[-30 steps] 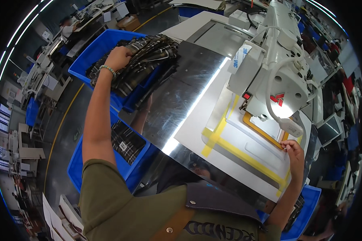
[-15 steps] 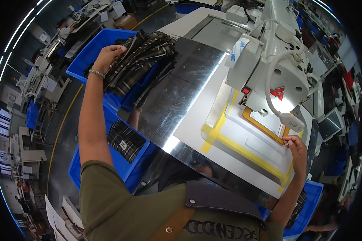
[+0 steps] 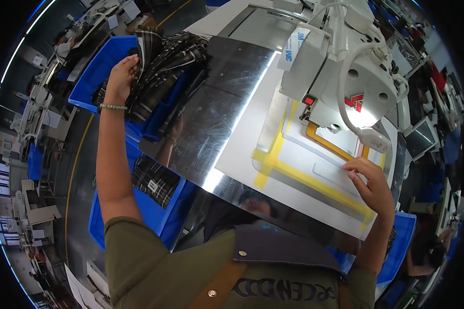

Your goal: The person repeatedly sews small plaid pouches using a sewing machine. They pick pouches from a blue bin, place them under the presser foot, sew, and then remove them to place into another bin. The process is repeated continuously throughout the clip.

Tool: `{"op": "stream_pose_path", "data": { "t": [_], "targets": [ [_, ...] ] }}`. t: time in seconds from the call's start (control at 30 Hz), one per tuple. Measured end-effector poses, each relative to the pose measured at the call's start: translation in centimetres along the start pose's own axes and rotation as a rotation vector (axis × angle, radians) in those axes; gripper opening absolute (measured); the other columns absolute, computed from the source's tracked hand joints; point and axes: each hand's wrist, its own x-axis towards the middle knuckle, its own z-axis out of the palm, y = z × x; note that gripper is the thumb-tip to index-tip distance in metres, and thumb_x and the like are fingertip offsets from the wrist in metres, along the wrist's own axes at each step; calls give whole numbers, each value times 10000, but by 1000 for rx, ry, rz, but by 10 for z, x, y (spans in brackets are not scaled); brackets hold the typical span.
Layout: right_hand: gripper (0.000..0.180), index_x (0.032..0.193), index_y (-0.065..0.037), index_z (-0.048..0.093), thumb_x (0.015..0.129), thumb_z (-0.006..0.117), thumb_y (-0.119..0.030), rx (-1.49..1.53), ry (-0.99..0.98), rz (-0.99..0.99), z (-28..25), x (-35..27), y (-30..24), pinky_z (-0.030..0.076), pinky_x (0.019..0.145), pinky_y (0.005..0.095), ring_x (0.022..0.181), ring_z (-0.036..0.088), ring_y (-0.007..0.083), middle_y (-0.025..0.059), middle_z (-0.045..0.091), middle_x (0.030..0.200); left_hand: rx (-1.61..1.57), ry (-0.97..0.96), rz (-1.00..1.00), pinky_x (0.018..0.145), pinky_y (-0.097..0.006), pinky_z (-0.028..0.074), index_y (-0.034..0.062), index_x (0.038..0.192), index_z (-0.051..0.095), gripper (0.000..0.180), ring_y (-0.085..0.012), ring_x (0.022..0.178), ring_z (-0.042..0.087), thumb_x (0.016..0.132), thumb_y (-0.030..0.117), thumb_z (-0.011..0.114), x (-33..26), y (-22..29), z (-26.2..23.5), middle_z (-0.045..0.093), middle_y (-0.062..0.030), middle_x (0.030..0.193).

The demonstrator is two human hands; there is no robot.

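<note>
My left hand (image 3: 121,78) is up at the far left, its fingers pinched on a dark plaid fabric piece (image 3: 148,47) that stands up from the pile. The plaid fabric pile (image 3: 162,85) lies fanned out in and over a blue bin (image 3: 110,55). At the right, my right hand (image 3: 370,184) hovers over the white work plate (image 3: 233,157), fingers loosely bent and apart, holding nothing visible. Just beyond its fingertips is an orange-yellow frame (image 3: 329,146) under the head of a white sewing machine (image 3: 340,92).
Yellow tape (image 3: 314,189) borders the plate's layered sheets. A shiny metal table (image 3: 211,98) spans between pile and machine. Lower left, another blue bin (image 3: 100,226) contains plaid fabric (image 3: 157,180) with a white label. One more blue bin (image 3: 403,242) stands at the right.
A fabric piece has risen upright from the pile in my left hand. My right hand has come off the frame's corner and shifted slightly left and nearer. The whole view has moved a little.
</note>
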Motion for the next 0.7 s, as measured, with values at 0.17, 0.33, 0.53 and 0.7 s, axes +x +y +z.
{"op": "stream_pose_path", "data": {
  "t": [0.17,0.33,0.53,0.7],
  "targets": [
    [156,1067,20,675,920,655,-28,-57,-14,-18,5,5,-2,513,910,374,1002,667,310,153,692,1046,1007,199,445,775,-416,530,26,1028,608,123,-303,852,708,918,78,623,-11,-14,28,715,-136,898],
    [155,1067,15,670,923,666,-43,-109,-49,-43,8,9,-8,511,935,397,1031,664,332,159,690,1064,1282,126,570,806,-452,529,28,964,585,50,-360,929,694,915,34,594,-27,9,56,710,-118,1029],
    [155,1070,12,663,927,665,-49,-109,-103,-4,9,7,-7,511,928,399,1037,661,341,167,684,1070,1411,-40,695,950,-436,523,83,1309,661,439,-369,1076,655,941,320,700,-25,8,63,687,-146,1190],
    [139,1058,-9,666,940,671,-84,-112,-80,-48,13,5,-4,526,853,406,974,667,343,158,683,1017,1478,7,474,1032,-449,489,23,1365,629,654,-406,1168,628,948,524,681,-13,12,77,686,-206,1235]
  ]
}}
